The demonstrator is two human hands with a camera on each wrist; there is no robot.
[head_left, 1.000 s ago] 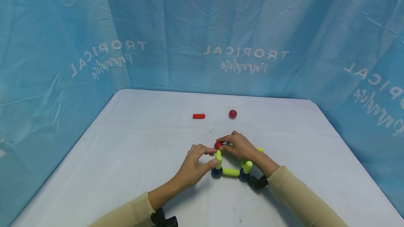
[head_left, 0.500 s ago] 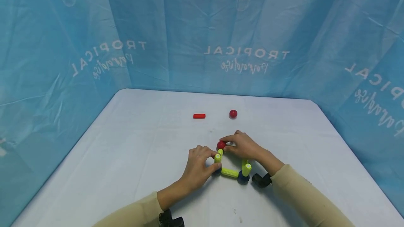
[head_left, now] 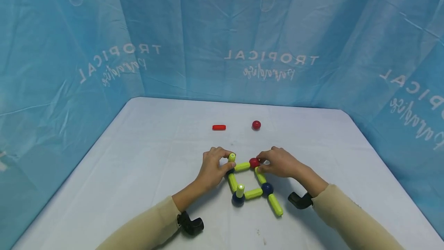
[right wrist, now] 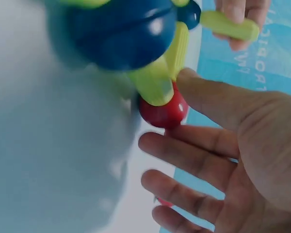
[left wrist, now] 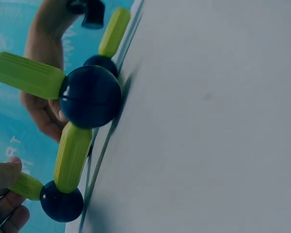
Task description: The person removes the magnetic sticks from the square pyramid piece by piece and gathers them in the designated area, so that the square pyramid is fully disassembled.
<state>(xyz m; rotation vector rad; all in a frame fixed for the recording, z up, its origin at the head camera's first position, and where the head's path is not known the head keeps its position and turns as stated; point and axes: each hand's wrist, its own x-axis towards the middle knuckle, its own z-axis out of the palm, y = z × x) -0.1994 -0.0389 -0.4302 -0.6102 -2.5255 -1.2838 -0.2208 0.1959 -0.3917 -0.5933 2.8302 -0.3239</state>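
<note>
We find the left hand (head_left: 212,167) pinching an upright green stick (head_left: 232,158), the right hand (head_left: 281,163) a red ball (head_left: 254,163); the frame (head_left: 253,193) lies between, its projecting stick (head_left: 275,205), nearer the right hand, pointing towards us.

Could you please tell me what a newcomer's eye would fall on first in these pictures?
Probably the four-sided frame of yellow-green sticks and balls on the white table: the left hand pinches a raised stick at its far left corner, and the right hand holds its red corner ball. Beyond it lie a loose red stick and a loose red ball. Behind hangs a blue printed curtain.
</note>
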